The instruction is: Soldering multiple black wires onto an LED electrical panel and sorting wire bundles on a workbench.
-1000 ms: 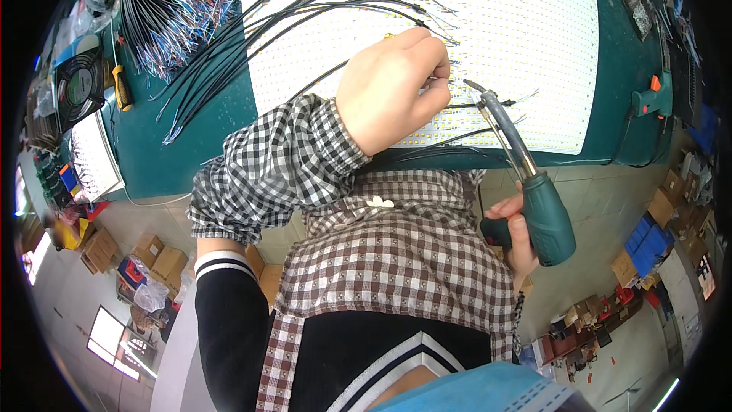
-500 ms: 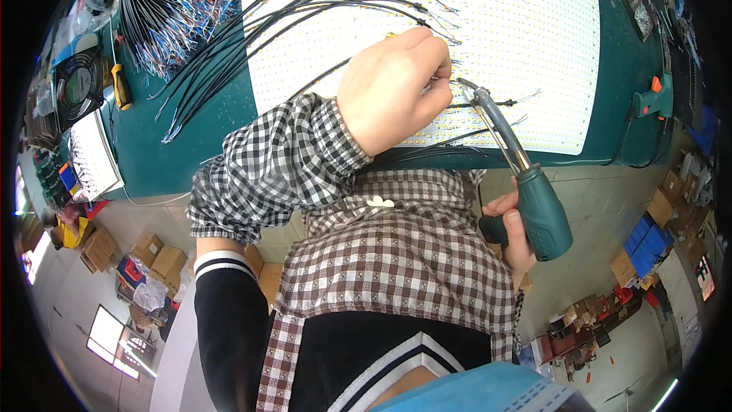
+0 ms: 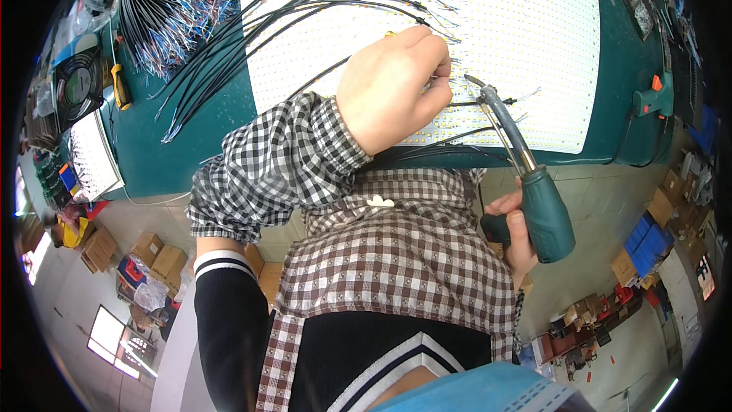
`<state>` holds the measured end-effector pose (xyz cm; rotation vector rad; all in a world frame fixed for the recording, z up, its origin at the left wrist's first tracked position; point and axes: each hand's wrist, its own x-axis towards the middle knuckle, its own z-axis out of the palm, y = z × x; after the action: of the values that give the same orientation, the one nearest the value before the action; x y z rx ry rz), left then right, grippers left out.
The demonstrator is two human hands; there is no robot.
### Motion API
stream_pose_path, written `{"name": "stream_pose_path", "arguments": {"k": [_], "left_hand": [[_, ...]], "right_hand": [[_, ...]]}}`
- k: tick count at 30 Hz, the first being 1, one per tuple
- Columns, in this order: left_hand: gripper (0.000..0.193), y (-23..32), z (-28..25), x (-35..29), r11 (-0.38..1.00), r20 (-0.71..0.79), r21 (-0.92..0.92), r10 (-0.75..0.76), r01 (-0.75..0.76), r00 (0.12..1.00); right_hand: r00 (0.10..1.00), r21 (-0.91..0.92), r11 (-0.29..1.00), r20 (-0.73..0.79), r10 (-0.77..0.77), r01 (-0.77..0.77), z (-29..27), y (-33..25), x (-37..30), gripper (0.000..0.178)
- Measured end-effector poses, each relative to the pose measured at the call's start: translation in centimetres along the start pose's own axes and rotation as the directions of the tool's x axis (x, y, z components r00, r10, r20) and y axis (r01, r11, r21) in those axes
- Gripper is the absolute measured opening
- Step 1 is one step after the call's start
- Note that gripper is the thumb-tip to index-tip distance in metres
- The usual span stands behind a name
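A white board with rows of small yellow squares [image 3: 549, 46] lies on the green table. My left hand [image 3: 396, 88] is closed over the board, its fingers pinched. A black cable [image 3: 324, 74] runs under this hand, and thin wires stick out past the fingertips; the grip itself is partly hidden. My right hand [image 3: 520, 240] is wrapped around the handle of a green soldering gun [image 3: 550, 214]. Its bent dark tip points up and left, a short way right of my left fingertips and apart from them. Several black cables with stripped ends [image 3: 358, 4] lie across the board.
A big bundle of black cables with coloured wire ends [image 3: 168, 23] lies at the far left. Beside it are a yellow-handled screwdriver [image 3: 120, 88] and a small fan [image 3: 76, 80]. A green glue gun [image 3: 653, 99] lies at the right. Cardboard boxes [image 3: 166, 265] stand on the floor.
My right hand has drawn the soldering gun slightly right, so its tip is farther from my left fingertips. My left hand has stayed nearly still.
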<state>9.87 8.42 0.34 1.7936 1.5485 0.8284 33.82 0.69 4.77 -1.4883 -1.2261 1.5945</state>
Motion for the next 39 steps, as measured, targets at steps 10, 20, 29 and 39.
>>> {"name": "stream_pose_path", "arguments": {"k": [10,20,29,39], "left_hand": [[0.008,-0.6,-0.8,-0.1,0.992,0.027,-0.085,0.1,-0.097,0.995],[0.01,0.0,0.5,-0.1,0.993,-0.047,0.07,0.102,-0.099,0.994],[0.011,-0.2,0.9,-0.2,0.997,-0.102,0.05,0.068,-0.063,0.992],[0.009,0.0,0.9,0.0,1.0,-0.093,-0.025,0.006,-0.009,0.996]], "right_hand": [[0.994,-0.005,0.995,-0.046,-0.096,0.095,0.0,0.5,0.2,0.046],[0.994,0.127,0.988,-0.088,-0.071,0.082,0.1,0.2,0.2,0.033],[0.995,-0.012,0.995,0.001,-0.1,0.1,-0.4,0.4,0.2,0.047],[1.0,0.04,0.999,-0.002,-0.013,0.013,-0.2,0.1,-0.1,0.051]]}}
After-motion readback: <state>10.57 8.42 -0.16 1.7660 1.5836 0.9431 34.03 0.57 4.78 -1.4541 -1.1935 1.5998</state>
